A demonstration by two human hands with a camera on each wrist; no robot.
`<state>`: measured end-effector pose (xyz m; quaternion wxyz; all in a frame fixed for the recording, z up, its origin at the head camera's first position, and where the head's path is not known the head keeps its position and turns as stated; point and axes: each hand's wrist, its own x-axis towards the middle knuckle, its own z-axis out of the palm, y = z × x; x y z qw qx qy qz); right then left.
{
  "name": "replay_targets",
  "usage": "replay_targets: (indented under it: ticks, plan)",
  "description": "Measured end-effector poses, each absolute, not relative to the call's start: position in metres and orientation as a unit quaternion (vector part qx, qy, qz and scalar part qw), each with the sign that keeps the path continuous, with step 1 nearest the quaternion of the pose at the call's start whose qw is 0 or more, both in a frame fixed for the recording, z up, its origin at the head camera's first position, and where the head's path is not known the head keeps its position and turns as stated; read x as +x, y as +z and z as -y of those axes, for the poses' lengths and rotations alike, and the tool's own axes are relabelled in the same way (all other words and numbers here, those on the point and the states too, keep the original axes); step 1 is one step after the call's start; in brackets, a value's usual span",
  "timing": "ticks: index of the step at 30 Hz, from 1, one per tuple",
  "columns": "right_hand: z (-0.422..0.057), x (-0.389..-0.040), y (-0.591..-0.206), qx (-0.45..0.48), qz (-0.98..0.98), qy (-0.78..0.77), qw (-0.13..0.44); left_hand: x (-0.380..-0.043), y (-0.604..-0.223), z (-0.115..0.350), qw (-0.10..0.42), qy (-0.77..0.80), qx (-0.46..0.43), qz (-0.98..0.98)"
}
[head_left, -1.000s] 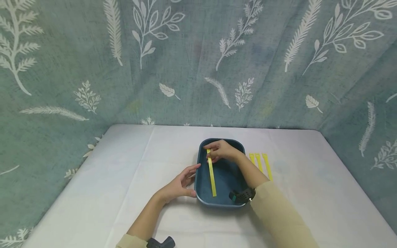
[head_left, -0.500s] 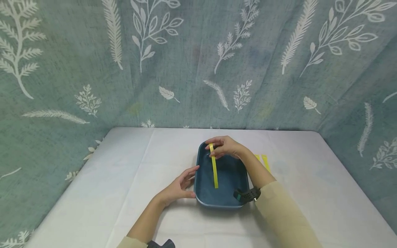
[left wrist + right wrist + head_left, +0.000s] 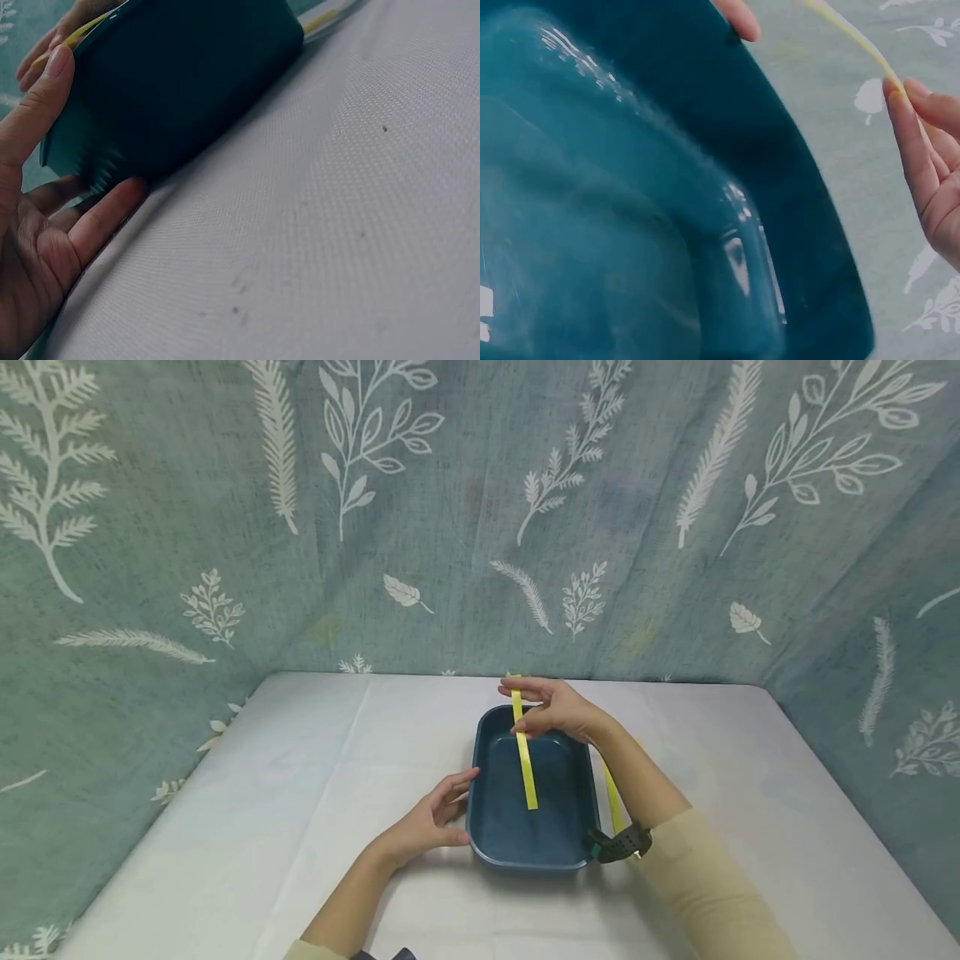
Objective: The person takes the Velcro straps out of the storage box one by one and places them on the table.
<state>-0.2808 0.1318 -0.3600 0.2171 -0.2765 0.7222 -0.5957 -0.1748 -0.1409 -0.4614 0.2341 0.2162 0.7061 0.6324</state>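
A dark blue rectangular tray stands on the white-covered table. My left hand rests against its left side, fingers and thumb spread; in the left wrist view the thumb lies by the rim and the fingers touch the wall lower down. Over the far end of the tray, my right hand pinches a long, narrow yellow strip between thumb and fingers. The strip's lower end slants down over the tray. In the right wrist view, the right hand holds the strip beyond the tray's rim.
Beside the tray's right side lies another yellow strip, partly hidden under the right forearm. A green leaf-patterned cloth hangs behind the table's far edge. A dark band is on the right wrist.
My right hand has moved up and slightly right with the yellow strip, toward the tray's far end. The right forearm now covers more of the strips on the table. The left hand stays at the tray.
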Motion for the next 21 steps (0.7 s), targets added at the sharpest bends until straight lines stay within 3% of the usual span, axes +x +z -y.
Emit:
replay_targets:
  ticks: [21]
  plan:
    - [-0.208, -0.256, -0.325, -0.217, -0.738, -0.615, 0.17, -0.177, -0.462, 0.14, 0.217, 0.634, 0.238, -0.703]
